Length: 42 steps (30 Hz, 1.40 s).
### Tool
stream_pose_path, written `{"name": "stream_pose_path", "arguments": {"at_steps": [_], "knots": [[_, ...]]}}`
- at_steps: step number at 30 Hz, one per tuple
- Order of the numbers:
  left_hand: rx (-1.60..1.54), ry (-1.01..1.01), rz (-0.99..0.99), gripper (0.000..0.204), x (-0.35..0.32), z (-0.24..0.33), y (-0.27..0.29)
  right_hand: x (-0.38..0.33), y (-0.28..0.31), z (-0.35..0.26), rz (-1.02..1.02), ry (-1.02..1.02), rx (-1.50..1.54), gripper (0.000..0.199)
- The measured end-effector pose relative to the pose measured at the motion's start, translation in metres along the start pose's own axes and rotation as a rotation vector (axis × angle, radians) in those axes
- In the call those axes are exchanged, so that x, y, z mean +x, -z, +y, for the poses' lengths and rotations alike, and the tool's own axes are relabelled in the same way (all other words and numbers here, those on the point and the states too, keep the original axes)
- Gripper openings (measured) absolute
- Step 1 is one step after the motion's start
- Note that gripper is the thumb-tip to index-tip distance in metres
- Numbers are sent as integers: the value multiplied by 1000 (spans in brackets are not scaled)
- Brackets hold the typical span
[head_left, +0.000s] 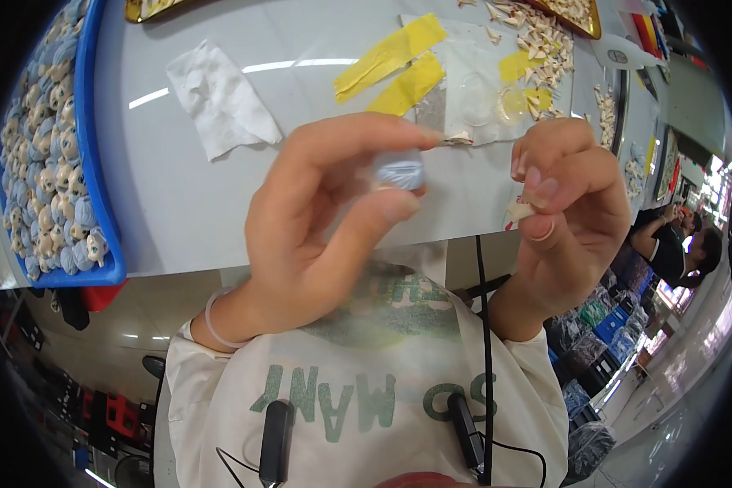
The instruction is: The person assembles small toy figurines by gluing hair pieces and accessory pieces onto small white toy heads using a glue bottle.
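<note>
My left hand (297, 215) is closed, pinching a small blue-haired doll head (400, 171) between thumb and fingers. The ridged blue hair faces up, and its face is hidden. My right hand (573, 207) holds a tiny cream-coloured piece with a red tip (520, 211) between thumb and fingertips. Both hands are raised over the table's near edge, a short gap apart. Just past my left index fingertip shows another small cream piece (460, 138).
A blue tray (106, 203) full of similar doll heads stands at the left. On the white table lie a white cloth (220, 98), yellow tape strips (392, 61) and a heap of small cream pieces (545, 49). A black cable (485, 325) hangs before me. Other people (683, 248) sit far right.
</note>
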<state>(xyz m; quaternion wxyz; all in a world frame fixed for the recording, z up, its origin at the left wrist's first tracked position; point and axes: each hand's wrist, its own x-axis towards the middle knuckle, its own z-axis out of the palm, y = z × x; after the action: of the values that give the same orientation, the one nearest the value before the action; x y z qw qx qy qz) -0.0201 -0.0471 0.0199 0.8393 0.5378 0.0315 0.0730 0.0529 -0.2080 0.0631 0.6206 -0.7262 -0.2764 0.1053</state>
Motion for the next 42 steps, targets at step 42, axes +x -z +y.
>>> {"name": "stream_pose_path", "arguments": {"at_steps": [42], "knots": [[150, -121, -63, 45, 1, -5, 9, 35, 64, 38, 34, 58, -903, 13]]}}
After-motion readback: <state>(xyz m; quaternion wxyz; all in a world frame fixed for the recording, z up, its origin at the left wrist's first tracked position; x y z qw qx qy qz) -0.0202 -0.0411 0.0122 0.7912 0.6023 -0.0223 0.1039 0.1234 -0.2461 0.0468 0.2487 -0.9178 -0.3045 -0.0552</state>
